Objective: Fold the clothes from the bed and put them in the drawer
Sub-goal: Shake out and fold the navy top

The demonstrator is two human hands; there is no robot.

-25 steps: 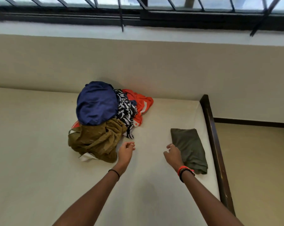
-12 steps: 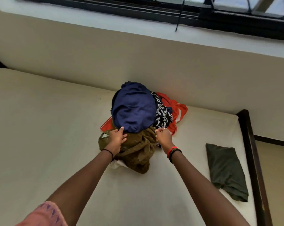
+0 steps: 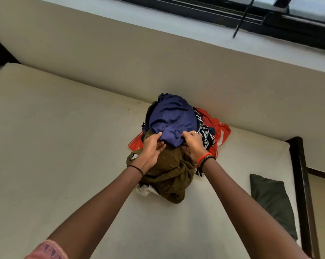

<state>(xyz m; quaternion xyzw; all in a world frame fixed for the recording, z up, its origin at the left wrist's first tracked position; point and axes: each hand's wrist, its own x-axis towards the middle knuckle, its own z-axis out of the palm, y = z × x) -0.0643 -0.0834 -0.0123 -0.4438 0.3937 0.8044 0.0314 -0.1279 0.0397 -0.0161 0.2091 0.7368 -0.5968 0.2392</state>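
Note:
A heap of clothes lies on the cream bed (image 3: 55, 156) against the wall. On top sits a navy blue garment (image 3: 172, 118). My left hand (image 3: 152, 148) pinches its near left edge and my right hand (image 3: 193, 143) pinches its near right edge. Under it lies an olive-brown patterned garment (image 3: 169, 174). A black-and-white patterned piece (image 3: 205, 135) and a red garment (image 3: 220, 131) show to the right, with a bit of white cloth (image 3: 145, 189) at the front. A folded dark green garment (image 3: 272, 200) lies apart, near the bed's right edge.
The dark wooden bed frame (image 3: 301, 184) runs along the right side, with floor beyond it. A beige wall (image 3: 158, 68) and a barred window (image 3: 270, 14) stand behind the bed.
Both hands reached from the bare mattress up to the pile and now grip the blue garment's near edge. The view swung left, so the folded green piece sits further right.

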